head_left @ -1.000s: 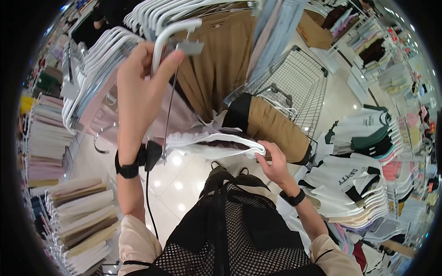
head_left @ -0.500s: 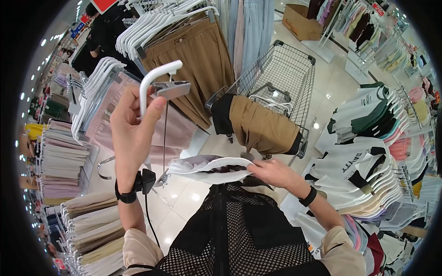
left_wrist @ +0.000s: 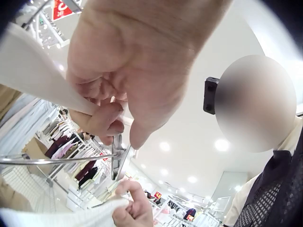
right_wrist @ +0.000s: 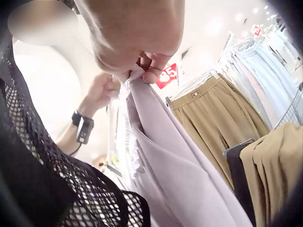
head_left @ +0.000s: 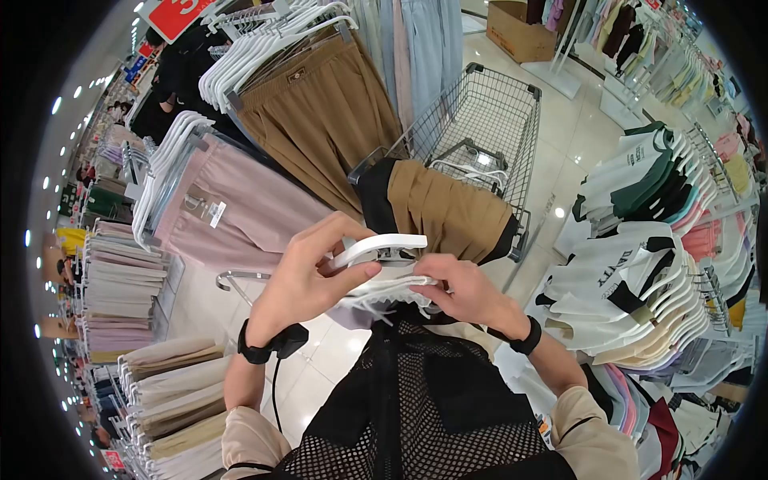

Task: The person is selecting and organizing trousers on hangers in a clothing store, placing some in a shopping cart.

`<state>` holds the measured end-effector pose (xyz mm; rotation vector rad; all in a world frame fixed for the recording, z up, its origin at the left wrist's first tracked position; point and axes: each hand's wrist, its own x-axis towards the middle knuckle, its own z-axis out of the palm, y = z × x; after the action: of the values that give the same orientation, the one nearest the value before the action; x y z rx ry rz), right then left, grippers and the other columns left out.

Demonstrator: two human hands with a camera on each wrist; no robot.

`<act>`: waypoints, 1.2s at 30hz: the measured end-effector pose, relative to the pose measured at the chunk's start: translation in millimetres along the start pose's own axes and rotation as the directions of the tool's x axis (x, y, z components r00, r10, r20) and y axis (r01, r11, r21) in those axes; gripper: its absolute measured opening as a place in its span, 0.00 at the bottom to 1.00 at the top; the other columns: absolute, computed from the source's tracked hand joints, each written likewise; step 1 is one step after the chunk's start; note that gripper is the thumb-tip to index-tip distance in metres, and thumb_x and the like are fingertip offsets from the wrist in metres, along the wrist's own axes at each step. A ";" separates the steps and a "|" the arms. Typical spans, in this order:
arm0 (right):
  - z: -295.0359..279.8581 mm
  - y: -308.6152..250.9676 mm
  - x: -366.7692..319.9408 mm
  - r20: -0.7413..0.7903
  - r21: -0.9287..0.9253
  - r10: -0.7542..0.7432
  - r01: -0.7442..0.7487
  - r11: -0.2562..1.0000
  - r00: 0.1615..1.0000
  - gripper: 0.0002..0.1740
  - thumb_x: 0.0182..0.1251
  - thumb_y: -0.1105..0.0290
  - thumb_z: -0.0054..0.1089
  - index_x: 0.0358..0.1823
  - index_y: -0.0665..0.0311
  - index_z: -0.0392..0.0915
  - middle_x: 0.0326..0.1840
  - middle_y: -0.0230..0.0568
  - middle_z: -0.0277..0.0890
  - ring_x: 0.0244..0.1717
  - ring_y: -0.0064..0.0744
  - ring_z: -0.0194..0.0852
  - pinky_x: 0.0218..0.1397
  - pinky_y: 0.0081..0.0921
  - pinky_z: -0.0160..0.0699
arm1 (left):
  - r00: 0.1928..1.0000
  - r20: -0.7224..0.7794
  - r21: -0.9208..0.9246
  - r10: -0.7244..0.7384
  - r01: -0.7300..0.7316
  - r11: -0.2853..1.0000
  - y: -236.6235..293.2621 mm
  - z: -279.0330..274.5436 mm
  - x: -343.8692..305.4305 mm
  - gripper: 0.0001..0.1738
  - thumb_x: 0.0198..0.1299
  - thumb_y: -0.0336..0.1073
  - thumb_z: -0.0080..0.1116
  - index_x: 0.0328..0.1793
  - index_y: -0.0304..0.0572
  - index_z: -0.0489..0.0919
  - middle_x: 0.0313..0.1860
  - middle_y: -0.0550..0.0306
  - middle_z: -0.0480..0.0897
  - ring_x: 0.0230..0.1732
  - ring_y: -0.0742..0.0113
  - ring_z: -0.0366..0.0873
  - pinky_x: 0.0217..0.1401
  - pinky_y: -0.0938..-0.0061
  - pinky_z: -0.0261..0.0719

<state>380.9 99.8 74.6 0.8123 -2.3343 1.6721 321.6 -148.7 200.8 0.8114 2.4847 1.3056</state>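
Observation:
My left hand (head_left: 316,276) grips one end of a white clip hanger (head_left: 404,241), thumb pressed near the clip. In the left wrist view the metal clip (left_wrist: 118,163) shows just below the thumb and fingertips. Close beside it, my right hand (head_left: 464,292) pinches the gathered white waistband (head_left: 388,294) of a pale garment. From that hand the garment's lilac cloth (right_wrist: 165,151) hangs down in long folds in the right wrist view. The waistband lies right under the hanger's end, in front of my body.
A wire shopping cart (head_left: 496,120) stands ahead, brown trousers (head_left: 448,208) draped over its near end. Racks of pink trousers (head_left: 248,200) and brown trousers (head_left: 320,112) are at front left. Shirts (head_left: 616,280) hang on the right, folded-over trousers (head_left: 172,392) at lower left.
My left hand has brought the hanger's end down and right, toward the waistband. My right hand has stayed on the waistband, which is now bunched and nearer the left hand.

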 end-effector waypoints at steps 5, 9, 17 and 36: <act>-9.7 -16.2 -7.0 -0.085 0.122 0.244 -0.233 0.965 0.966 0.12 0.69 0.77 0.74 0.52 0.65 0.85 0.45 0.39 0.88 0.37 0.29 0.88 0.40 0.27 0.85 | 1.000 0.023 -0.123 -0.005 0.008 0.992 -8.1 4.8 -5.2 0.14 0.65 0.35 0.76 0.51 0.37 0.85 0.39 0.61 0.82 0.34 0.74 0.76 0.29 0.77 0.68; -23.4 -29.9 -6.2 -0.097 0.080 0.200 -0.192 0.978 0.975 0.11 0.68 0.79 0.74 0.50 0.68 0.88 0.46 0.40 0.88 0.37 0.30 0.87 0.42 0.25 0.84 | 0.999 -0.011 -0.183 0.043 -0.045 0.982 -11.7 11.6 -5.0 0.13 0.65 0.36 0.77 0.48 0.38 0.85 0.38 0.62 0.82 0.35 0.76 0.77 0.27 0.78 0.66; -32.4 -31.6 -7.5 -0.191 0.008 0.056 -0.056 0.998 0.980 0.11 0.66 0.82 0.72 0.50 0.68 0.87 0.44 0.41 0.84 0.38 0.33 0.84 0.40 0.27 0.82 | 0.986 -0.004 -0.151 0.167 -0.166 0.975 -15.7 19.6 5.3 0.12 0.64 0.36 0.77 0.42 0.39 0.83 0.36 0.63 0.81 0.33 0.76 0.76 0.24 0.78 0.64; -39.1 -41.2 16.5 -0.336 0.002 0.040 -0.042 0.999 0.941 0.09 0.61 0.81 0.78 0.41 0.69 0.87 0.37 0.35 0.74 0.31 0.24 0.72 0.32 0.24 0.69 | 0.981 0.115 -0.098 0.154 -0.143 0.985 6.9 11.0 30.3 0.12 0.66 0.34 0.76 0.41 0.36 0.83 0.33 0.62 0.78 0.29 0.75 0.74 0.24 0.77 0.68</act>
<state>381.0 120.6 130.0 0.4355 -2.1303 1.6670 303.9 -120.9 201.8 1.0399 2.2920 1.3595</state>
